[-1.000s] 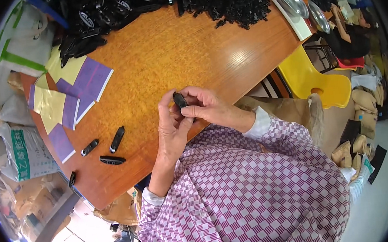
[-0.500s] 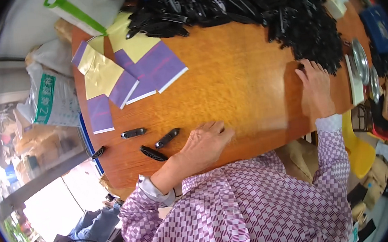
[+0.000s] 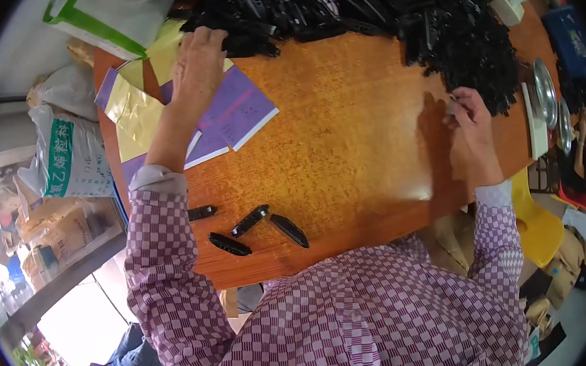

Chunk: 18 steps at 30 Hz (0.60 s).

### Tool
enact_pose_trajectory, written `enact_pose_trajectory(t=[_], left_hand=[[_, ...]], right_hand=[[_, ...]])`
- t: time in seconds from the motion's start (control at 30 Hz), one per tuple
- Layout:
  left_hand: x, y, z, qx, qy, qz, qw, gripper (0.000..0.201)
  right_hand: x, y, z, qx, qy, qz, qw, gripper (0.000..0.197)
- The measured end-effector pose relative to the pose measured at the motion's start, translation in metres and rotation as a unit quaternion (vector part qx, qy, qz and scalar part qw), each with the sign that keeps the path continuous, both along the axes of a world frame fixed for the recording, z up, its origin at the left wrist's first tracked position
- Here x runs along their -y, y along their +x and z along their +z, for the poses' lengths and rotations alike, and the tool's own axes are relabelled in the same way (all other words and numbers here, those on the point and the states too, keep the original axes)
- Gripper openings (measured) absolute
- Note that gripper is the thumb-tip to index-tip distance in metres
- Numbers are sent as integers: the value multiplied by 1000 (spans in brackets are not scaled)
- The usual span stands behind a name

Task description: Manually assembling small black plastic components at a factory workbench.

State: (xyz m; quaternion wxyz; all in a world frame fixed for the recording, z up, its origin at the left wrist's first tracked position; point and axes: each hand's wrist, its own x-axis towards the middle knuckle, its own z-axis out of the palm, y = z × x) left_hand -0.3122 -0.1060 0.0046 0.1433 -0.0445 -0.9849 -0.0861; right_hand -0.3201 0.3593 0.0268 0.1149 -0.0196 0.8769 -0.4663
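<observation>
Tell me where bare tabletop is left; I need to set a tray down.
The widest bare patch of the wooden table lies mid-table, between the purple sheets, the black parts heap and the right hand. Crowded: the far edge under the heap, where the left hand reaches, and the near edge with four loose black pieces.

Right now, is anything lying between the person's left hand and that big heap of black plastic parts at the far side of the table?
Nothing visible does. The left hand already rests at the near edge of the heap of black plastic parts, fingertips touching it, over the purple and yellow paper sheets on the orange wooden table.
</observation>
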Motion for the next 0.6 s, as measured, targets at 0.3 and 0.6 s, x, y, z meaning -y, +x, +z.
enact_pose_trajectory(t=[0.3, 0.6], left_hand=[[-54, 74, 33, 58, 387, 128, 911, 23], [-194, 165, 38, 209, 883, 47, 417, 23]], right_hand=[[39, 53, 21, 201, -329, 11, 923, 22], [51, 95, 37, 187, -331, 67, 923, 14]])
